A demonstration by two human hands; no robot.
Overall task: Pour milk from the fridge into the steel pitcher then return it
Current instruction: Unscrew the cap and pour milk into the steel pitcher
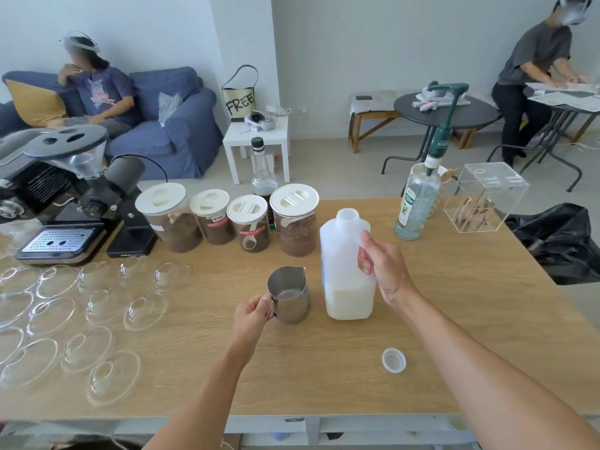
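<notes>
A translucent plastic milk jug point(344, 264) stands upright and uncapped on the wooden table point(454, 319), milk filling roughly its bottom third. My right hand point(384, 271) grips the jug's handle side. Just left of the jug sits the steel pitcher point(290, 295), spout pointing away from me, with what looks like pale liquid low inside. My left hand point(251, 315) is closed on the pitcher's handle. The jug's clear cap point(393, 360) lies upside down on the table, nearer me and to the right.
Four lidded coffee jars point(227, 219) line up behind the pitcher, with a dark bottle behind them. An espresso machine and grinder point(65, 206) stand far left, several glass saucers point(81, 313) in front. A syrup pump bottle point(418, 203) and acrylic box point(483, 196) sit back right. Two people sit beyond.
</notes>
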